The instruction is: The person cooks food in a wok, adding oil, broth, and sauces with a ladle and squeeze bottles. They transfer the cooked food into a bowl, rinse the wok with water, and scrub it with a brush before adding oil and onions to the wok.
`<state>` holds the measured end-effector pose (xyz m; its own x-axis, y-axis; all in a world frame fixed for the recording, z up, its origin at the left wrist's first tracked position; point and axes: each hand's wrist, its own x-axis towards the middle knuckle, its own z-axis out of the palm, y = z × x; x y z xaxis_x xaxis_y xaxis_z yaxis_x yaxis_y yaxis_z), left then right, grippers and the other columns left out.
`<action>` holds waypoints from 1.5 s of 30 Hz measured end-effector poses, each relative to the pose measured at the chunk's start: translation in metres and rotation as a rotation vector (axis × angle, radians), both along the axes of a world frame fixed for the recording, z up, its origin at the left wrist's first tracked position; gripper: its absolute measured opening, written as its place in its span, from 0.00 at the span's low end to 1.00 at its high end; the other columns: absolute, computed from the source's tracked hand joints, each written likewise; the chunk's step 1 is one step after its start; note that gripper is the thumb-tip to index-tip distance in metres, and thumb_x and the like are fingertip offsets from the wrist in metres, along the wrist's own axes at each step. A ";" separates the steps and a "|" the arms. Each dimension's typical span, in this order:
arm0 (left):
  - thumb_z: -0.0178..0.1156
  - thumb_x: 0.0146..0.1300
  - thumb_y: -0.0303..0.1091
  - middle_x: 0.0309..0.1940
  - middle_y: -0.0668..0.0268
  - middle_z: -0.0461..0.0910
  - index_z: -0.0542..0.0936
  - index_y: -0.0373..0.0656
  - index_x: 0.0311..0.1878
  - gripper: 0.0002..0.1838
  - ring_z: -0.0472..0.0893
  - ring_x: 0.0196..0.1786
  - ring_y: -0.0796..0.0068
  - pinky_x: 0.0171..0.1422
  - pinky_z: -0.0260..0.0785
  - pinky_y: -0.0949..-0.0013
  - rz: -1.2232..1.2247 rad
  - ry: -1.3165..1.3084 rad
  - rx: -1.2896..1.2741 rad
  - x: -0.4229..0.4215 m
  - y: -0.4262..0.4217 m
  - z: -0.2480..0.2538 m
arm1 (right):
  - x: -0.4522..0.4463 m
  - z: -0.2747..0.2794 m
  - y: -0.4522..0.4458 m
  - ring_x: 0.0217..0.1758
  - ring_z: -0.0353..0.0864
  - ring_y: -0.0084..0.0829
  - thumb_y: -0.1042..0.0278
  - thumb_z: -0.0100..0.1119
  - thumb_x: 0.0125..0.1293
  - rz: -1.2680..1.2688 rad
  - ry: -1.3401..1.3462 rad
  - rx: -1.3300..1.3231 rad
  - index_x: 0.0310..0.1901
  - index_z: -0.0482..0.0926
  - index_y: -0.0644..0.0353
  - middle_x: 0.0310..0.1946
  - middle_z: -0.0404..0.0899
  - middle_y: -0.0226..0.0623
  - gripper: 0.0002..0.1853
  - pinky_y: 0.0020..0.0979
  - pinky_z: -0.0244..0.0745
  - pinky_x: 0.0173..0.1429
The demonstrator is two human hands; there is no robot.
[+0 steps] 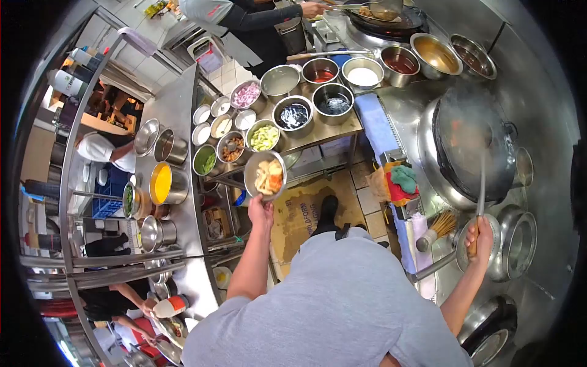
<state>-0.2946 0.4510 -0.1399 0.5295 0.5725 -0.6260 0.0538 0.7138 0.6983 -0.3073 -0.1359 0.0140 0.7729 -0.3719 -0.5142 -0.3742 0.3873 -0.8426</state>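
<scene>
My left hand [262, 215] grips the near rim of a metal bowl [249, 182]. Inside it lie pale, yellowish food pieces [266, 175] with a patch of orange-red sauce. My right hand [480, 237] is closed around the wooden handle of a long ladle [482, 186]. The ladle's head reaches into a dark wok [455, 177] on the right, where smoke or steam blurs it and the contents. Beside my right hand, a perforated metal strainer [463, 255] rests with its handle pointing left.
Pots of sauces, chopped onion [246, 94] and green vegetables [265, 138] crowd the prep table ahead. A bamboo brush [441, 225] and cloths [400, 178] lie left of the wok. A co-worker [257, 30] stands at another wok; other people work beyond the left counter [178, 183].
</scene>
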 end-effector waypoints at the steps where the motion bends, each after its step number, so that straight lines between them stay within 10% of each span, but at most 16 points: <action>1: 0.54 0.56 0.29 0.30 0.65 0.74 0.71 0.45 0.40 0.08 0.74 0.26 0.71 0.26 0.66 0.73 -0.062 -0.043 0.050 0.016 0.005 0.009 | -0.001 0.000 0.000 0.11 0.60 0.17 0.60 0.45 0.69 0.046 0.080 -0.298 0.59 0.63 0.58 0.17 0.64 0.27 0.20 0.19 0.55 0.12; 9: 0.54 0.60 0.28 0.34 0.63 0.75 0.74 0.40 0.43 0.08 0.74 0.30 0.74 0.31 0.72 0.73 0.012 -0.102 -0.097 0.145 0.005 0.021 | -0.012 -0.053 -0.005 0.12 0.60 0.19 0.62 0.47 0.68 0.009 0.258 -0.698 0.65 0.57 0.55 0.17 0.63 0.27 0.25 0.22 0.55 0.13; 16: 0.46 0.66 0.36 0.49 0.60 0.77 0.71 0.40 0.56 0.17 0.79 0.46 0.65 0.42 0.75 0.62 -0.206 -0.314 0.054 0.186 0.073 -0.063 | 0.004 -0.001 0.032 0.11 0.58 0.14 0.62 0.47 0.68 -0.194 -0.028 0.252 0.35 0.71 0.51 0.17 0.65 0.24 0.06 0.16 0.52 0.09; 17: 0.47 0.65 0.34 0.49 0.60 0.77 0.71 0.38 0.55 0.17 0.80 0.46 0.64 0.42 0.76 0.62 -0.221 -0.283 0.081 0.192 0.090 -0.080 | 0.008 -0.050 0.002 0.13 0.59 0.16 0.62 0.48 0.68 0.018 -0.420 0.704 0.33 0.68 0.50 0.17 0.63 0.24 0.06 0.16 0.53 0.12; 19: 0.51 0.63 0.28 0.45 0.57 0.78 0.71 0.33 0.53 0.16 0.80 0.41 0.62 0.44 0.77 0.62 -0.199 -0.192 0.070 0.187 0.083 -0.060 | 0.029 -0.017 0.060 0.15 0.59 0.18 0.66 0.48 0.68 -0.310 -0.007 0.132 0.37 0.64 0.53 0.17 0.61 0.24 0.04 0.19 0.57 0.17; 23: 0.53 0.65 0.39 0.35 0.60 0.78 0.72 0.34 0.45 0.16 0.79 0.37 0.63 0.45 0.78 0.65 -0.156 -0.190 0.001 0.147 0.048 -0.021 | -0.005 0.000 0.033 0.14 0.61 0.18 0.68 0.47 0.68 -0.142 0.005 0.024 0.62 0.60 0.55 0.18 0.66 0.27 0.22 0.21 0.58 0.16; 27: 0.53 0.64 0.47 0.28 0.65 0.75 0.69 0.46 0.34 0.14 0.75 0.29 0.73 0.31 0.69 0.75 -0.561 -0.016 -0.056 0.107 -0.004 0.000 | 0.006 -0.010 0.001 0.14 0.65 0.21 0.69 0.47 0.66 -0.112 0.115 -0.542 0.67 0.55 0.58 0.19 0.68 0.29 0.28 0.25 0.61 0.17; 35: 0.52 0.65 0.46 0.28 0.70 0.75 0.74 0.44 0.44 0.15 0.73 0.26 0.76 0.30 0.64 0.74 -1.207 0.010 0.049 0.118 -0.207 0.054 | 0.041 -0.039 0.030 0.23 0.77 0.32 0.64 0.49 0.64 0.119 0.208 -0.650 0.67 0.58 0.52 0.29 0.77 0.40 0.29 0.33 0.73 0.30; 36: 0.52 0.66 0.45 0.28 0.70 0.75 0.75 0.44 0.41 0.14 0.73 0.26 0.76 0.30 0.64 0.74 -1.306 -0.044 0.110 0.122 -0.221 0.059 | 0.027 -0.065 0.028 0.32 0.80 0.40 0.65 0.49 0.63 0.178 0.106 -1.253 0.67 0.59 0.42 0.33 0.79 0.44 0.29 0.39 0.74 0.37; 37: 0.52 0.66 0.45 0.28 0.70 0.75 0.75 0.44 0.41 0.14 0.73 0.26 0.76 0.30 0.64 0.74 -1.314 -0.044 0.110 0.130 -0.235 0.061 | 0.010 -0.051 0.035 0.32 0.80 0.40 0.65 0.49 0.63 0.172 0.111 -1.252 0.67 0.59 0.42 0.33 0.79 0.44 0.29 0.39 0.74 0.37; 41: 0.53 0.65 0.41 0.32 0.67 0.78 0.79 0.41 0.42 0.14 0.77 0.29 0.72 0.33 0.68 0.73 -1.685 -0.470 1.012 0.157 -0.303 0.083 | -0.057 -0.005 0.024 0.42 0.79 0.44 0.63 0.49 0.63 0.432 0.552 -1.327 0.65 0.61 0.27 0.39 0.79 0.43 0.28 0.43 0.74 0.45; 43: 0.54 0.63 0.40 0.36 0.64 0.79 0.79 0.44 0.46 0.13 0.78 0.31 0.65 0.38 0.71 0.68 -1.330 -1.170 1.415 0.179 -0.348 0.081 | -0.092 0.010 0.017 0.40 0.79 0.45 0.64 0.49 0.63 0.335 0.464 -1.429 0.65 0.61 0.28 0.37 0.80 0.44 0.28 0.44 0.74 0.45; 45: 0.54 0.63 0.40 0.36 0.61 0.77 0.80 0.45 0.41 0.11 0.77 0.33 0.58 0.39 0.71 0.62 -1.202 -1.213 1.559 0.179 -0.385 0.119 | -0.122 0.048 0.025 0.37 0.79 0.46 0.65 0.52 0.61 0.313 0.375 -1.348 0.64 0.63 0.33 0.34 0.80 0.45 0.28 0.44 0.73 0.44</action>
